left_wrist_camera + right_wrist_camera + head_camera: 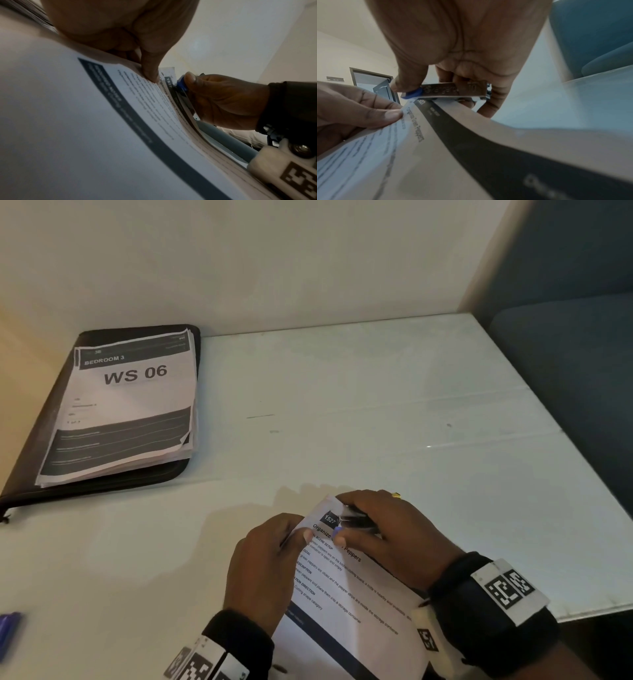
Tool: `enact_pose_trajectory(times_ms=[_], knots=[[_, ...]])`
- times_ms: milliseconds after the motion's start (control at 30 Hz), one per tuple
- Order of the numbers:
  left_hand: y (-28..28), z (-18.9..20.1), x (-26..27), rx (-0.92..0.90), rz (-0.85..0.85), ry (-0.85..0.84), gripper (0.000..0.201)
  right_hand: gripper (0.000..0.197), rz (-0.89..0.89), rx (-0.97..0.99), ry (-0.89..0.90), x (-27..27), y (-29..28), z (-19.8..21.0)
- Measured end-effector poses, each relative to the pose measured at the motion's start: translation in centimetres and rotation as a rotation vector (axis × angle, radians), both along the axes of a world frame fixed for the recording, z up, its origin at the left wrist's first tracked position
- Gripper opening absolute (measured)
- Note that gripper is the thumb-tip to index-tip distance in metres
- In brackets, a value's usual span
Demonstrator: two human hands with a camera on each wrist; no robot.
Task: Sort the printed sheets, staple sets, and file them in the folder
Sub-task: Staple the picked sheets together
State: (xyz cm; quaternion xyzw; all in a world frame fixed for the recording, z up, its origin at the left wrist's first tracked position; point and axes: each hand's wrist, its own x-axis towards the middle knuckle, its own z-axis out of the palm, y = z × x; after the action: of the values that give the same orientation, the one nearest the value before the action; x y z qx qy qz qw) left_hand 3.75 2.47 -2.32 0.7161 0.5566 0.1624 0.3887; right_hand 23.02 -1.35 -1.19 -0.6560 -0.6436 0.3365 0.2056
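Both hands worked close to the camera on the white table (376,405). Far left, a paper stack (130,405) lay on the black folder (102,484). Left hand (263,570) pinched the printed sheets (346,604) near their corner; right hand (387,529) squeezed the small stapler (453,90) over that corner

Glossy white table (376,392), metal stapler (453,89)

A broad white glossy table (376,392) carries a black zip folder (30,467) at its far left corner, touching the wall; a blue object (8,635), cut by the frame, lies at its near left edge.
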Motion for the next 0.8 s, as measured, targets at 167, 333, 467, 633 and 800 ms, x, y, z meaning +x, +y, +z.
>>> enact_pose_trajectory(times_ms=[167, 333, 467, 633, 800], knots=[[-0.1, -0.1, 0.1, 0.01, -0.024, -0.017, 0.016, 0.029, 0.014, 0.011, 0.014, -0.4, 0.1, 0.1], [-0.2, -0.3, 0.2, 0.024, -0.03, -0.014, 0.016, 0.024, 0.027, 0.016, 0.025, -0.3, 0.1, 0.1], [-0.4, -0.4, 0.2, 0.041, -0.062, -0.006, 0.018, 0.03, -0.006, 0.014, 0.05, -0.3, 0.1, 0.2], [-0.3, -0.5, 0.2, 0.049, -0.089, 0.007, 0.014, 0.032, -0.03, 0.015, 0.098, 0.1, 0.2, 0.4], [-0.4, -0.3, 0.2, 0.063, -0.106, 0.014, 0.013, 0.044, 0.023, 0.019, 0.099, 0.8, 0.1, 1.0]])
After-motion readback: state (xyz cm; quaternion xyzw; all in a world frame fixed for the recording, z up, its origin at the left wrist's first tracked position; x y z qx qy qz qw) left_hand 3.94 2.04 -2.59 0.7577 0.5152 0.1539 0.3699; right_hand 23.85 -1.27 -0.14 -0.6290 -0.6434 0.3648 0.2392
